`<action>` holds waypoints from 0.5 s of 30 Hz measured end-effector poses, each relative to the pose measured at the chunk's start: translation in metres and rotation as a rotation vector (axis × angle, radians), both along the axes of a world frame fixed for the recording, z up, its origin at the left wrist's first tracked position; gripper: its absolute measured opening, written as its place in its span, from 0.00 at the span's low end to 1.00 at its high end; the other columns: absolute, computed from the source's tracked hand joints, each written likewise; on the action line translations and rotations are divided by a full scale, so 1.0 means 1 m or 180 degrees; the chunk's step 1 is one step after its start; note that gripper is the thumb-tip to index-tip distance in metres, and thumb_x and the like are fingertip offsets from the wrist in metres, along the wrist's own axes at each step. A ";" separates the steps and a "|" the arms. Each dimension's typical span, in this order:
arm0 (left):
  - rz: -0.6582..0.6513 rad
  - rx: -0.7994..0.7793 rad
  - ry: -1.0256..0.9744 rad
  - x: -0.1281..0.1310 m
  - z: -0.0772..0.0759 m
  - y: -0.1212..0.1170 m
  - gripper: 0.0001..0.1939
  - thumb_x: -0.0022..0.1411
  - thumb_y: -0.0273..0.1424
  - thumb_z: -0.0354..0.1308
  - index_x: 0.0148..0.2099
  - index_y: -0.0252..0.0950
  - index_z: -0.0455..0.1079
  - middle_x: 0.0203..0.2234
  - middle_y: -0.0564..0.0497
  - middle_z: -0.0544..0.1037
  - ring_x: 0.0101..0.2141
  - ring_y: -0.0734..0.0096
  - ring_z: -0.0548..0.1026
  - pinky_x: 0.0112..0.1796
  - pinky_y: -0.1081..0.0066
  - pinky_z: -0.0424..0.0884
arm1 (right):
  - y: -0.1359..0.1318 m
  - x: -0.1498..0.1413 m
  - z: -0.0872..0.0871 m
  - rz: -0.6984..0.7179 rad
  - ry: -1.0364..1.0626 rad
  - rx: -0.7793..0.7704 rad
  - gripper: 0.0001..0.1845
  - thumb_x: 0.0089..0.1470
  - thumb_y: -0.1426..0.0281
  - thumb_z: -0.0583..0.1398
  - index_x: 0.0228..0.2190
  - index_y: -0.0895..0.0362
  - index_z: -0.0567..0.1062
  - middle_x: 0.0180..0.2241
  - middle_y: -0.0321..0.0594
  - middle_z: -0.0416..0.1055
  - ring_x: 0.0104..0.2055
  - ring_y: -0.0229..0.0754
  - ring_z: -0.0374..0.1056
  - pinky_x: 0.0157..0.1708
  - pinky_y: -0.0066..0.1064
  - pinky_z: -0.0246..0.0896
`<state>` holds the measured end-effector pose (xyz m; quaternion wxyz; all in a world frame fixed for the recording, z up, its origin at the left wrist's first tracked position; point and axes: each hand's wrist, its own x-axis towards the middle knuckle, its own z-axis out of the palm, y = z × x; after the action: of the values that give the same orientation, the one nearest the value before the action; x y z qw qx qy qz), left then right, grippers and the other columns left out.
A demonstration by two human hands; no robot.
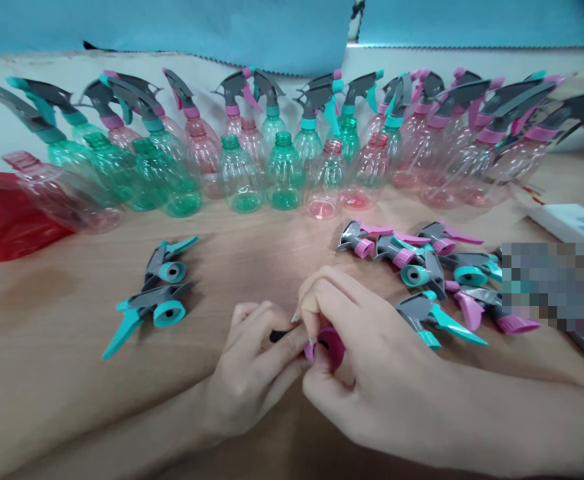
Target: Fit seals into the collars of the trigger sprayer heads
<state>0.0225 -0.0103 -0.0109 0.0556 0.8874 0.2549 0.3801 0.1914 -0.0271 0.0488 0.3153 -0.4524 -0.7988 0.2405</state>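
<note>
Both my hands meet low in the middle of the wooden table (47, 313). My right hand (367, 360) is closed round a pink spray-trigger head (331, 347), its round pink collar showing between the fingers. My left hand (252, 363) is closed too, pinching a small dark part (278, 335) at the collar's left side. Most of the trigger head is hidden by my fingers.
Two teal and grey trigger heads (159, 293) lie to the left. A pile of several pink and teal trigger heads (422, 267) lies to the right. Green and pink bottles (282, 173) line the back, many with triggers fitted. A red bag (2, 217) lies far left, a white device (572, 223) far right.
</note>
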 end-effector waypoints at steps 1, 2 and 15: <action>0.0011 0.0006 -0.0002 0.000 0.000 0.000 0.09 0.68 0.26 0.47 0.35 0.33 0.65 0.29 0.51 0.64 0.31 0.71 0.61 0.31 0.66 0.58 | -0.001 0.000 -0.001 0.0004 -0.0004 0.0024 0.11 0.38 0.79 0.52 0.25 0.56 0.56 0.30 0.34 0.58 0.31 0.35 0.54 0.27 0.30 0.50; 0.0021 0.0036 0.0000 0.000 0.001 0.000 0.09 0.69 0.27 0.46 0.36 0.33 0.65 0.28 0.51 0.64 0.31 0.71 0.61 0.31 0.67 0.58 | -0.002 0.000 -0.001 -0.0006 -0.0043 0.0055 0.11 0.38 0.79 0.52 0.26 0.56 0.57 0.30 0.35 0.58 0.32 0.36 0.54 0.27 0.30 0.51; 0.0064 0.0598 -0.0089 0.002 0.001 0.001 0.08 0.67 0.26 0.49 0.34 0.34 0.67 0.24 0.54 0.67 0.27 0.74 0.64 0.28 0.68 0.56 | -0.003 0.008 0.011 0.0447 -0.0193 -0.0255 0.16 0.35 0.85 0.52 0.27 0.56 0.57 0.33 0.37 0.60 0.37 0.37 0.57 0.32 0.28 0.55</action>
<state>0.0245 -0.0096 -0.0102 -0.0281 0.8807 0.2262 0.4152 0.1991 -0.0301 0.0599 0.2550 -0.4145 -0.8275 0.2799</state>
